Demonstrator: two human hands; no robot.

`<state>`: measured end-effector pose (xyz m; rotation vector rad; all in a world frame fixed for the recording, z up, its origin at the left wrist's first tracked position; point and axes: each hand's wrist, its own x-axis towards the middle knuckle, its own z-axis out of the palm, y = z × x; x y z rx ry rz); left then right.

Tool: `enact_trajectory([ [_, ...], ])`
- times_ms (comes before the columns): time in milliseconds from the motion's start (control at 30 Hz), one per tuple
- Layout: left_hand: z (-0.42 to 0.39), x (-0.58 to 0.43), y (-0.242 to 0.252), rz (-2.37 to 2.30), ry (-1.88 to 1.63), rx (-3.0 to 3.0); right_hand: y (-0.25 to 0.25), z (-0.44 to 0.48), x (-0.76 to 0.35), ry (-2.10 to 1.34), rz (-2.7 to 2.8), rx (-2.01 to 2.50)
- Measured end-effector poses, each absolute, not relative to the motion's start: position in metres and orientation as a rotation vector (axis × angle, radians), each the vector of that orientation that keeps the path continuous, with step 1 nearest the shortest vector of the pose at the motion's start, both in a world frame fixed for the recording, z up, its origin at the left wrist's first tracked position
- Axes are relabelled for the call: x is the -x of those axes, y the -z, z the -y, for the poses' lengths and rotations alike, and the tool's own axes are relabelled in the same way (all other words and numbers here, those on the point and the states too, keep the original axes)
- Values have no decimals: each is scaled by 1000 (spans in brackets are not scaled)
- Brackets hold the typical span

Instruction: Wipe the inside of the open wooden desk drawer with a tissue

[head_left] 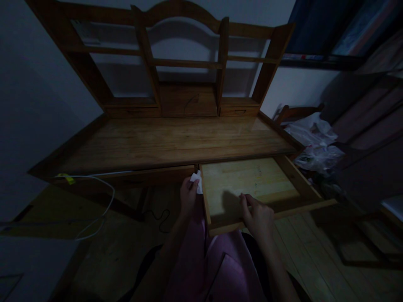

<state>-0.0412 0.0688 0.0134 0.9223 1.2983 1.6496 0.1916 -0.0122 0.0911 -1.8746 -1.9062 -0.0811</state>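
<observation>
A wooden desk (163,140) with a shelf hutch stands in front of me in a dim room. Its right drawer (302,180) is pulled out and shows a bare pale bottom. My right hand (258,216) grips the drawer's front edge, fingers curled over it. My left hand (188,193) is closed on a small white cloth or tissue (197,181), held against the drawer's left outer side just under the desktop.
A white cable (103,201) with a yellow tag hangs off the desk's left front. Plastic bags (311,140) sit piled on a chair to the right of the desk. Dark furniture fills the right side. The floor is wood.
</observation>
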Motion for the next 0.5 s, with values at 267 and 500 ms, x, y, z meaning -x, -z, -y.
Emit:
enact_trajectory([
  [267, -65, 46, 34, -1287, -1676, -693, -93, 12, -192, 51, 1937, 1885],
  [500, -80, 38, 16, -1219, -1579, -813, -94, 13, -192, 49, 1939, 1877],
])
